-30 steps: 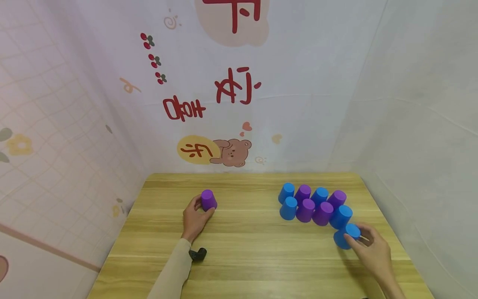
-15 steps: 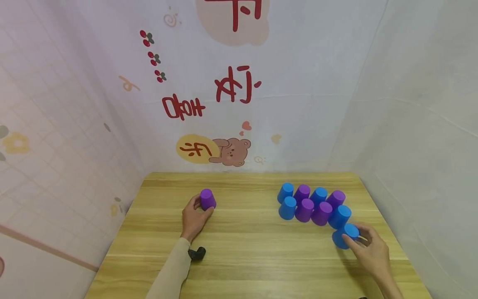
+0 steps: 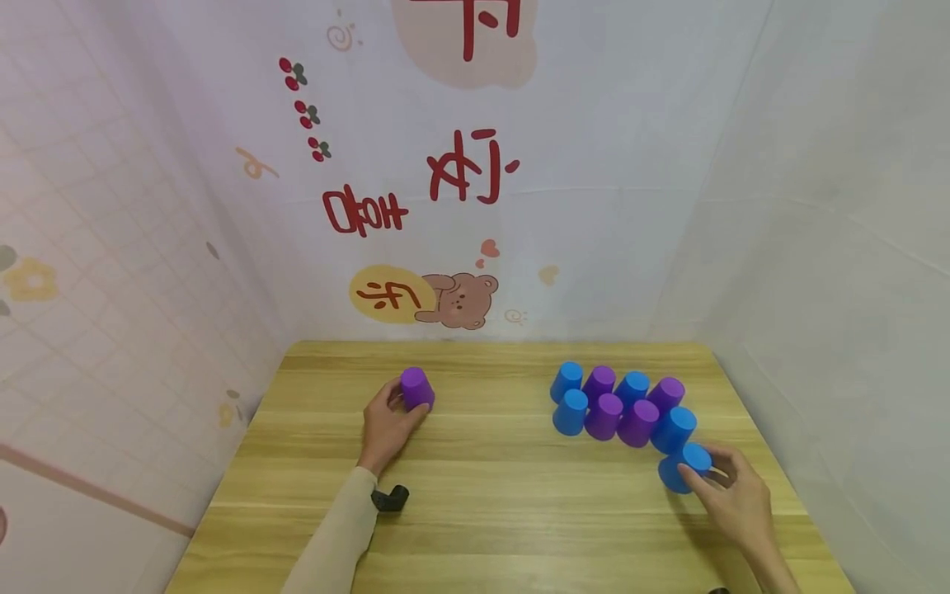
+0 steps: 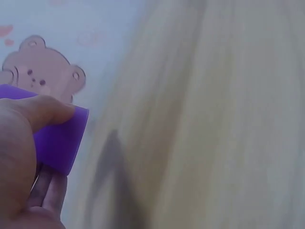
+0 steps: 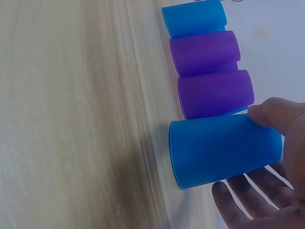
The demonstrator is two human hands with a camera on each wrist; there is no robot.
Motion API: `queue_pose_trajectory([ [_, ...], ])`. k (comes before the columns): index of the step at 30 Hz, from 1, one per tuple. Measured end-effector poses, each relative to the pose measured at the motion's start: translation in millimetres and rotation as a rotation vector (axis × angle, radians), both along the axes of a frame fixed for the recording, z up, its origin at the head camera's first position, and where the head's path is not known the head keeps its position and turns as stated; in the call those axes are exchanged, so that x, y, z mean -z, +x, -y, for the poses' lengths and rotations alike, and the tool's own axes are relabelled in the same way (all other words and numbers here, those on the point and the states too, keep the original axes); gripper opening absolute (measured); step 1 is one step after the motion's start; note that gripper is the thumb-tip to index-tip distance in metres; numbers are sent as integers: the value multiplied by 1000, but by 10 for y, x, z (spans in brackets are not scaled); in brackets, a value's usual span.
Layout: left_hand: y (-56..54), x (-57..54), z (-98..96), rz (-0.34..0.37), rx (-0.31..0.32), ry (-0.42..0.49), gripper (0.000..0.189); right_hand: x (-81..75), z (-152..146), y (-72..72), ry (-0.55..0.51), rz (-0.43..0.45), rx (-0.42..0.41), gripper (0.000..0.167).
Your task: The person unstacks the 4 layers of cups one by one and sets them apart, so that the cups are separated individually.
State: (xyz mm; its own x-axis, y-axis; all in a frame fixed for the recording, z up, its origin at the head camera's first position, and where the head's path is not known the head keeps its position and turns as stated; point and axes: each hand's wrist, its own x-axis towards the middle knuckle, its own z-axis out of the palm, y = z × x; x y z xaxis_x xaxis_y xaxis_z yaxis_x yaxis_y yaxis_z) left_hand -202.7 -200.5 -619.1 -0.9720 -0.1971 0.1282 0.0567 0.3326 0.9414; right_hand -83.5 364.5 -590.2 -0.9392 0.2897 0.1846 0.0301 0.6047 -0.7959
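At the left of the table, my left hand point(image 3: 387, 425) grips an upside-down purple cup point(image 3: 416, 386) from its near left side. Seen from the left wrist, the thumb lies across the wall of that purple cup point(image 4: 59, 143) and fingers curl beneath it. On the right, my right hand point(image 3: 738, 495) holds an upside-down blue cup point(image 3: 679, 474) between thumb and fingers. The right wrist view has this blue cup point(image 5: 219, 152) in front of the row, thumb at its narrow end. Its wide rim is down at the tabletop.
Beyond the right hand, several upside-down cups stand close in two rows, among them a blue cup point(image 3: 570, 414), a purple cup point(image 3: 604, 418) and another blue cup point(image 3: 674, 432). A printed white cloth point(image 3: 609, 247) backs the wooden table point(image 3: 490, 495).
My left hand has shifted the purple cup slightly up and away. My right hand stays nearly still on the blue cup; the view has drifted a little.
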Motion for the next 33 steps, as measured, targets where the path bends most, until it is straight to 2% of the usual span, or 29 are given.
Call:
queue_pose_trajectory([
  [6, 30, -150, -172, -48, 73, 34, 75, 27, -28, -16, 12, 11, -3, 58],
  [11, 88, -221, -379, -44, 150, 36, 75, 46, -44, -17, 23, 31, -6, 59],
  [27, 319, -371, -1233, -159, 500, -16, 66, 26, -36, -46, 22, 25, -40, 58],
  [33, 425, -395, -1598, -175, 610, -48, 67, 35, -61, -38, 36, 20, -32, 56],
])
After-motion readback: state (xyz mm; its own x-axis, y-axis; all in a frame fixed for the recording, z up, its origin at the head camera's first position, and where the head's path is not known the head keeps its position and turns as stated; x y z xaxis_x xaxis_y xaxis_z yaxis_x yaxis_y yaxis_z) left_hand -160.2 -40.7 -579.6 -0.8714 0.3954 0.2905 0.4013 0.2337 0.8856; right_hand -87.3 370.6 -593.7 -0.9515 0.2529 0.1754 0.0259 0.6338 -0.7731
